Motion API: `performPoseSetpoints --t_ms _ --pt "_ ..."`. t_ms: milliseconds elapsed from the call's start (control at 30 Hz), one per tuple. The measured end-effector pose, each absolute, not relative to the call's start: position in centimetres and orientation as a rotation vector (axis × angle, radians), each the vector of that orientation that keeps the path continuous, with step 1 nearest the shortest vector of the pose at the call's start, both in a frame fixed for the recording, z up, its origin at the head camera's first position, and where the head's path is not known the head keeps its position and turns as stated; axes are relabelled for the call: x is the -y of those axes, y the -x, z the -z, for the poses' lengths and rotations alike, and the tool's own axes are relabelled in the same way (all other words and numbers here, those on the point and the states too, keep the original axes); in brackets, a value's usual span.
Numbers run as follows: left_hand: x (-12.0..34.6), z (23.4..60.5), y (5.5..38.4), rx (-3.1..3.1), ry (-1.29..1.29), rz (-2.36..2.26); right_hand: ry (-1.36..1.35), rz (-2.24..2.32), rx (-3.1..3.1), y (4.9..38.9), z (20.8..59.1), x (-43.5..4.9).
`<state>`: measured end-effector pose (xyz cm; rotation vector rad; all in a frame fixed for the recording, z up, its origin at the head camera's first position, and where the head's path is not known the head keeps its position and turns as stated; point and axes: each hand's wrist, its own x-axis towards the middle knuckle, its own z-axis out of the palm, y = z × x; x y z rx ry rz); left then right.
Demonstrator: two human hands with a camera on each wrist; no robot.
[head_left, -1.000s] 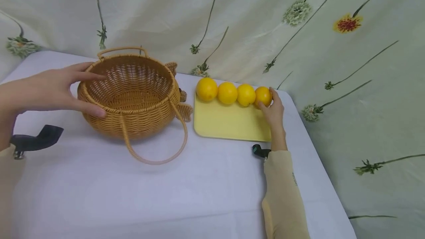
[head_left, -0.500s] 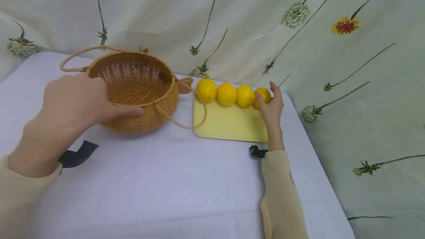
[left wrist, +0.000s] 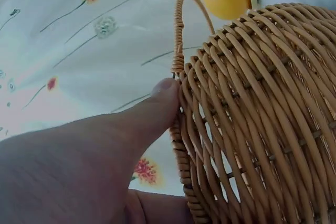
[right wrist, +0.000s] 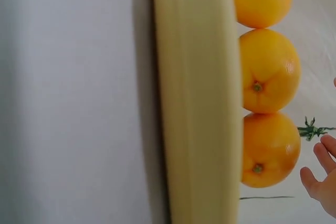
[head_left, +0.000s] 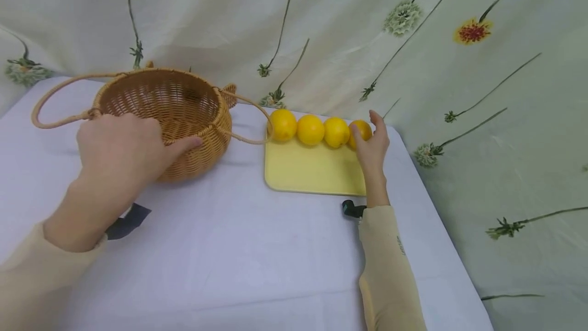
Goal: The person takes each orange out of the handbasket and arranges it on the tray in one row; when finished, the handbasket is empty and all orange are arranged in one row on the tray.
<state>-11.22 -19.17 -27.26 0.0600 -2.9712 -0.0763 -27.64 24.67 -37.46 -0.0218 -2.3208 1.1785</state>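
A round wicker basket with two loop handles stands at the left of the table. My left hand grips its near rim; in the left wrist view the thumb presses the outer wall, and the other fingers are mostly hidden. Several oranges sit in a row along the back of a yellow tray or board. By the rightmost orange is my right hand, its fingers spread. The right wrist view shows those fingers apart from the orange.
A white cloth covers the table. Behind and to the right hangs a flower-print curtain. One basket handle reaches toward the leftmost orange. Dark wrist camera mounts sit at both wrists.
The basket has turned on the table, its handles swinging round, and has lately shifted left with my left hand on its rim. My right hand has let go of the rightmost orange.
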Motion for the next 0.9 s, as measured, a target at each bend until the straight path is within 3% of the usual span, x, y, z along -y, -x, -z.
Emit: performPoseSetpoints --t_ms 567,900 --pt "23.6 26.4 12.7 3.129 0.027 0.361 -0.156 -1.135 2.370 26.6 36.5 -20.9" --pt "24.2 28.8 15.5 2.549 0.154 0.450 -0.285 -0.985 2.534 24.3 36.7 -20.4"
